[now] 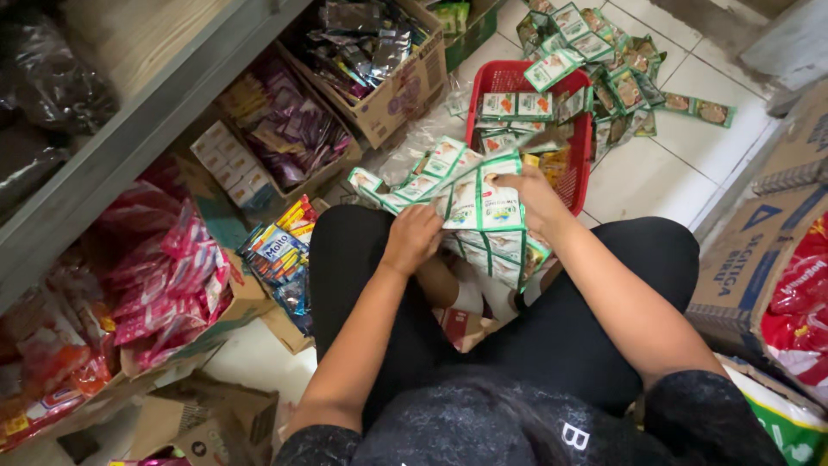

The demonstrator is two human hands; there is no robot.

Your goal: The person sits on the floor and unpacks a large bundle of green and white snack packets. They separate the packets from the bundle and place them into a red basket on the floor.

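The fingers of the left hand [414, 237] are curling shut on the lower edge of a strip of green-and-white sachets [479, 203], while the right hand [535, 197] is pinching the strip's upper end between thumb and fingers. The strip is hanging over the person's lap, between the knees in black trousers [604, 285], and its far end is trailing into a red plastic basket [578, 129] just ahead, which is holding more of the same sachets. Beyond it, loose sachet strips [621, 60] are lying on the white tiled floor [681, 164]. To the left, open cardboard boxes [379, 95] of packets are sitting under a grey metal shelf [129, 138]; pink packets [164, 276] are filling another box nearby.
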